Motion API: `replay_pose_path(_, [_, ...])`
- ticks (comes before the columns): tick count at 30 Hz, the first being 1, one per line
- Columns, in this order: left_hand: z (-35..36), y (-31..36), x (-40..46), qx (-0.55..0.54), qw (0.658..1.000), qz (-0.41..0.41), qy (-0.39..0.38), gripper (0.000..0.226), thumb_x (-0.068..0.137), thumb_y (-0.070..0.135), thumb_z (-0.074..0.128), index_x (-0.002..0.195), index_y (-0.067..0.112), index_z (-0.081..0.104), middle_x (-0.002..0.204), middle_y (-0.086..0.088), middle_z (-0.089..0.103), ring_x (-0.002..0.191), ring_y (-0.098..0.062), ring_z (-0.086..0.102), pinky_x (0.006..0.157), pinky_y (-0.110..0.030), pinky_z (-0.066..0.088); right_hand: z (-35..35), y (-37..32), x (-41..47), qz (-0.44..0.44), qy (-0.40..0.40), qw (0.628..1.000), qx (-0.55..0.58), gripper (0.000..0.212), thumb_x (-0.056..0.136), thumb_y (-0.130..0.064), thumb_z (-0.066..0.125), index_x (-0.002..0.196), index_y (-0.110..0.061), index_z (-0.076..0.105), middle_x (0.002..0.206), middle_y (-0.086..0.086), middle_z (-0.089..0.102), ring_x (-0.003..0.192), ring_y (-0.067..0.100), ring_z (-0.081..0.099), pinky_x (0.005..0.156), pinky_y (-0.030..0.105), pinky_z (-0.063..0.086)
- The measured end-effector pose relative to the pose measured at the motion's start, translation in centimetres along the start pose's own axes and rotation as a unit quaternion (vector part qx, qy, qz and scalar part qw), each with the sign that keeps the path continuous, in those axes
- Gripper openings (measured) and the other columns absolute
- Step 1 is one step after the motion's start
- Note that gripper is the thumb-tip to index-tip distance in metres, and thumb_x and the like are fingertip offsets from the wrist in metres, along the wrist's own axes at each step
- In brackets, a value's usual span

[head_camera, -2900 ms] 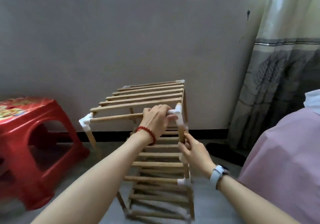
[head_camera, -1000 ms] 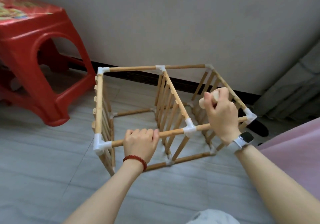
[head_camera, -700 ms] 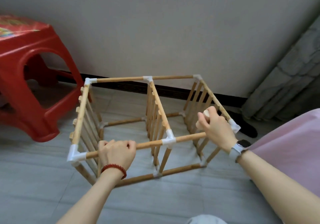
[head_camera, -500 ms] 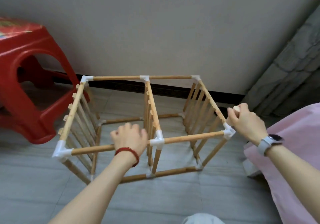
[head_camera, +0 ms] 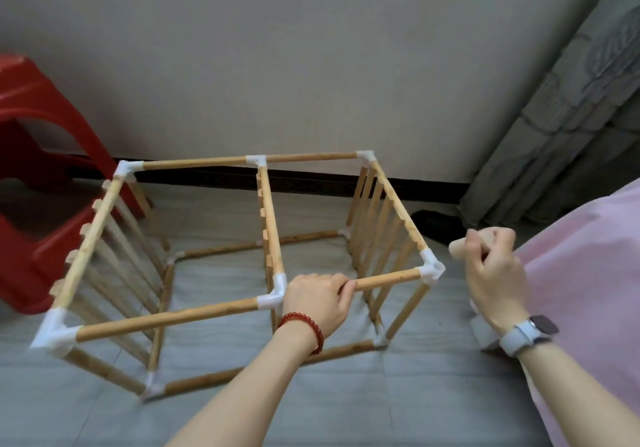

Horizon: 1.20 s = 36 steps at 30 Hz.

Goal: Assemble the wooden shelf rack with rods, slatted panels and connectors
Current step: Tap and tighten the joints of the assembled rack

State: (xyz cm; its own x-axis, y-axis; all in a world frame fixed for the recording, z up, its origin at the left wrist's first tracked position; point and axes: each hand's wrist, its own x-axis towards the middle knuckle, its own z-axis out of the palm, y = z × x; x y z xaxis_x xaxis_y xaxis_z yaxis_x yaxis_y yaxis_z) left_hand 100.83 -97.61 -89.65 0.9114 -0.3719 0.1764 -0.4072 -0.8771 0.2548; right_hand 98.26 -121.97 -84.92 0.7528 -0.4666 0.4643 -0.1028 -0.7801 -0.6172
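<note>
The wooden shelf rack lies on its side on the grey floor, its three slatted panels standing vertical and joined by rods and white connectors. My left hand grips the near top rod just right of the middle white connector. My right hand is off the rack, to the right of the near right corner connector, and holds a short pale wooden piece whose rounded end sticks out of my fist.
A red plastic stool stands at the left, close to the rack's left panel. A grey wall with a dark baseboard runs behind. A curtain hangs at the right, pink fabric at the right edge, a dark object by the wall.
The rack was turned from upright onto its side. My left hand slid right along the near rod past the middle connector. My right hand came off the rack with the wooden piece.
</note>
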Motion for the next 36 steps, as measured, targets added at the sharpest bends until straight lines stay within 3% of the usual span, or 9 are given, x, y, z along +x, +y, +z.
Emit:
replay_pose_path(4, [-0.3, -0.1, -0.2, -0.015, 0.999, -0.02, -0.029, 0.04, 0.097, 0.049, 0.027, 0.102, 0.032, 0.062, 0.085, 0.007, 0.068, 0.082, -0.015, 0.062, 0.06, -0.028, 0.036, 1.4, -0.8, -0.7, -0.019, -0.161, 0.976, -0.145, 0.025, 0.097, -0.037, 0.041, 0.092, -0.014, 0.031, 0.076, 0.011, 0.059, 0.067, 0.035, 0.057, 0.051, 0.033, 0.027])
replay_pose_path(6, [-0.6, -0.1, -0.3, -0.025, 0.998, -0.03, -0.043, 0.039, 0.096, 0.05, 0.027, 0.102, 0.034, 0.063, 0.083, 0.008, 0.068, 0.081, -0.014, 0.063, 0.059, -0.027, 0.036, 1.1, -0.8, 0.1, -0.069, -0.155, 0.966, -0.195, 0.029, 0.095, -0.038, 0.043, 0.093, -0.011, 0.036, 0.07, 0.008, 0.054, 0.066, 0.036, 0.061, 0.048, 0.031, 0.026])
replay_pose_path(9, [-1.1, -0.4, -1.2, -0.038, 0.997, -0.042, -0.059, 0.039, 0.095, 0.051, 0.029, 0.098, 0.035, 0.064, 0.077, 0.01, 0.066, 0.078, -0.011, 0.061, 0.058, -0.026, 0.038, 0.2, -1.5, 0.8, -0.014, -0.099, 0.988, -0.115, 0.03, 0.095, -0.039, 0.041, 0.094, -0.009, 0.038, 0.064, 0.006, 0.056, 0.063, 0.035, 0.06, 0.049, 0.03, 0.033])
replay_pose_path(14, [-2.4, -1.9, -3.0, -0.046, 0.991, -0.055, -0.111, 0.043, 0.094, 0.05, 0.033, 0.077, 0.026, 0.064, 0.075, 0.004, 0.064, 0.075, -0.015, 0.058, 0.061, -0.028, 0.039, 0.2, -1.5, -2.1, -0.034, -0.272, 0.955, -0.114, 0.023, 0.096, -0.044, 0.035, 0.091, -0.022, 0.037, 0.068, -0.009, 0.054, 0.061, 0.012, 0.055, 0.05, 0.029, 0.035])
replay_pose_path(20, [-4.8, -4.2, -4.6, -0.031, 0.971, 0.001, -0.238, 0.041, 0.093, 0.046, 0.043, 0.079, 0.017, 0.07, 0.092, 0.006, 0.061, 0.092, -0.018, 0.058, 0.078, -0.031, 0.047, 1.1, -3.6, -0.3, 0.008, -0.254, 0.966, -0.05, 0.028, 0.094, -0.048, 0.039, 0.098, -0.021, 0.041, 0.073, -0.01, 0.051, 0.066, 0.012, 0.05, 0.057, 0.031, 0.034])
replay_pose_path(23, [-6.1, -3.1, -1.9, 0.005, 0.982, 0.051, -0.182, 0.035, 0.096, 0.041, 0.041, 0.101, 0.02, 0.068, 0.11, 0.0, 0.06, 0.106, -0.019, 0.053, 0.09, -0.032, 0.041, 2.4, -4.6, 0.8, 0.029, -0.241, 0.969, -0.043, 0.029, 0.094, -0.048, 0.043, 0.099, -0.019, 0.037, 0.072, -0.011, 0.049, 0.061, 0.005, 0.045, 0.052, 0.028, 0.03])
replay_pose_path(30, [-6.5, -4.4, 9.7, 0.099, 0.994, 0.02, -0.042, 0.043, 0.096, 0.038, 0.038, 0.137, 0.025, 0.037, 0.139, -0.001, 0.039, 0.13, -0.021, 0.033, 0.106, -0.04, 0.026, 4.7, -6.5, 8.2, -0.022, -0.196, 0.978, -0.071, 0.035, 0.094, -0.046, 0.043, 0.104, -0.012, 0.043, 0.094, 0.015, 0.062, 0.092, 0.039, 0.056, 0.071, 0.038, 0.037])
replay_pose_path(34, [-4.8, -7.5, 14.5, 0.113, 0.991, -0.054, -0.05, 0.056, 0.096, 0.04, 0.036, 0.147, 0.026, 0.017, 0.155, -0.002, 0.015, 0.143, -0.023, 0.009, 0.112, -0.049, 0.018, 6.1, -7.4, 12.8, -0.03, -0.025, 0.999, -0.007, 0.034, 0.097, -0.04, 0.04, 0.107, -0.007, 0.039, 0.089, 0.023, 0.063, 0.083, 0.045, 0.057, 0.064, 0.038, 0.033])
replay_pose_path(36, [-3.6, -9.7, 15.5, 0.124, 0.986, -0.088, -0.075, 0.064, 0.097, 0.043, 0.033, 0.15, 0.024, 0.003, 0.158, -0.001, 0.0, 0.145, -0.022, -0.003, 0.113, -0.052, 0.011, 8.2, -6.3, 12.2, -0.014, -0.016, 0.998, -0.064, 0.033, 0.097, -0.037, 0.04, 0.108, -0.006, 0.04, 0.088, 0.024, 0.065, 0.08, 0.046, 0.06, 0.061, 0.039, 0.034])
